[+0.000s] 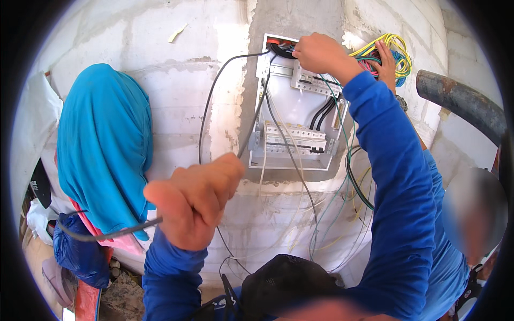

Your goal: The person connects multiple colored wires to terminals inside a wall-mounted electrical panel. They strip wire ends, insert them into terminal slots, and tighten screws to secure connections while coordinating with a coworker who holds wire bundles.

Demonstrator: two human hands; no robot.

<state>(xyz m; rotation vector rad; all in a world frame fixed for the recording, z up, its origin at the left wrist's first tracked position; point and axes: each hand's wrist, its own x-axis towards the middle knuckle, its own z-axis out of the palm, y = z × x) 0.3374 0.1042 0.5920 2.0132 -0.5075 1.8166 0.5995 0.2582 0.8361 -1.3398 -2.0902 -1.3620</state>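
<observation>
An electrical distribution box (296,161) with a white frame is set into the wall. My left hand (195,200) is closed round a dark cable (110,235), whose loose end curves out to the left; the other end runs up toward the box. At the box's upper edge my right hand (324,53) is closed, its fingertips pinching at the black cables (282,52) there; the exact grip is partly hidden. Below it is a tilted upper row of breakers (316,80). A lower row of breakers (294,138) is mounted near the bottom.
At the right, a co-worker's hand (384,67) touches a coil of coloured wires (399,45). A thick dark pipe (460,96) juts in. Loose wires (316,230) hang below the box. A blue cloth (104,144) hangs at left; a black mesh cap (284,281) shows low down.
</observation>
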